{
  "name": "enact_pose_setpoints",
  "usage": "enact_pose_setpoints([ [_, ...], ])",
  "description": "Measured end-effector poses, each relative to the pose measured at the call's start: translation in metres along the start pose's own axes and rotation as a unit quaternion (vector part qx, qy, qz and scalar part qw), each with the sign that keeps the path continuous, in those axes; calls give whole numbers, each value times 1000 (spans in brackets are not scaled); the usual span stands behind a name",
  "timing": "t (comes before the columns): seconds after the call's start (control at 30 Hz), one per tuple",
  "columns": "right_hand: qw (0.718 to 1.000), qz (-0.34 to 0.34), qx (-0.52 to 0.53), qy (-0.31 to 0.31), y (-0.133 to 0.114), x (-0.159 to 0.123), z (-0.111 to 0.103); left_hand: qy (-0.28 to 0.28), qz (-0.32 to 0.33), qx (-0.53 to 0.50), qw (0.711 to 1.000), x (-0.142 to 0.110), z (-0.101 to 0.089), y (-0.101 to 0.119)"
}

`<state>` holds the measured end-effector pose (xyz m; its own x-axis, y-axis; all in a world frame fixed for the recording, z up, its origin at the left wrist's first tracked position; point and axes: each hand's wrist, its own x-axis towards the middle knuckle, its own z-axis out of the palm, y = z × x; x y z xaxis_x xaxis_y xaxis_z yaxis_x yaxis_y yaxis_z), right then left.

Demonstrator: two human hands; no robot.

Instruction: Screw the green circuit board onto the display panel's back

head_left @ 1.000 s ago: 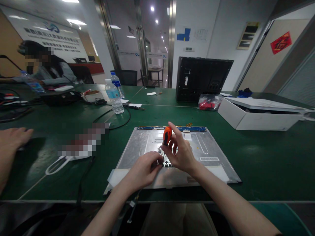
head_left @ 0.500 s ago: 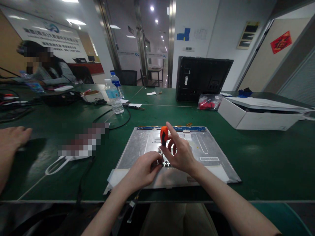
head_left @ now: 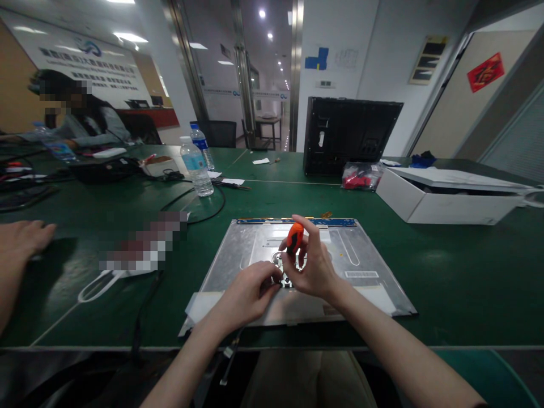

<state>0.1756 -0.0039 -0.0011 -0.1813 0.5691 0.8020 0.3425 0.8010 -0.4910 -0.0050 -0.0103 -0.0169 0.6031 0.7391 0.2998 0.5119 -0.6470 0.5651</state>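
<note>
A silver display panel [head_left: 238,249], its metal back facing up, lies before me with a blue circuit strip along its far edge. My right hand [head_left: 314,263] grips an orange and black screwdriver [head_left: 294,238], its handle tilted to the right at the top. Below the handle, the screwdriver's tip is hard to make out behind my fingers. At the panel's middle is a small metal bracket [head_left: 287,281]. My left hand [head_left: 250,288] rests by the bracket's left side with fingers pinched; whatever they hold is hidden.
Two water bottles [head_left: 196,167] stand at the back left. Beyond the panel is a black monitor casing [head_left: 351,136], with a white box [head_left: 446,201] to its right. Another person's hand [head_left: 29,235] lies at the left edge, and a black cable [head_left: 216,207] curls across the table.
The screwdriver's handle has swung right and slightly down, from nearly upright to tilted. My right fingers have curled closer around it. My left hand stays in place.
</note>
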Motion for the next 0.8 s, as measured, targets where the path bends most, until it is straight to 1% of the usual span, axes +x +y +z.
enact_pose_setpoints([
  [0.17, 1000, -1, -17, -6, 0, 0, -3, 3, 1, 4, 1000, -1, 1, -2],
  [0.37, 999, -1, -37, 1, 5, 0, 0, 6, -7, 7, 1000, -1, 3, -2],
  [0.57, 1000, 0, -26, 17, 1, 1, -1, 1, -7, 5, 1000, 0, 2, -2],
  [0.8, 1000, 6, -22, 16, 3, 1, -2, 6, -8, 8, 1000, 0, 1, 1],
])
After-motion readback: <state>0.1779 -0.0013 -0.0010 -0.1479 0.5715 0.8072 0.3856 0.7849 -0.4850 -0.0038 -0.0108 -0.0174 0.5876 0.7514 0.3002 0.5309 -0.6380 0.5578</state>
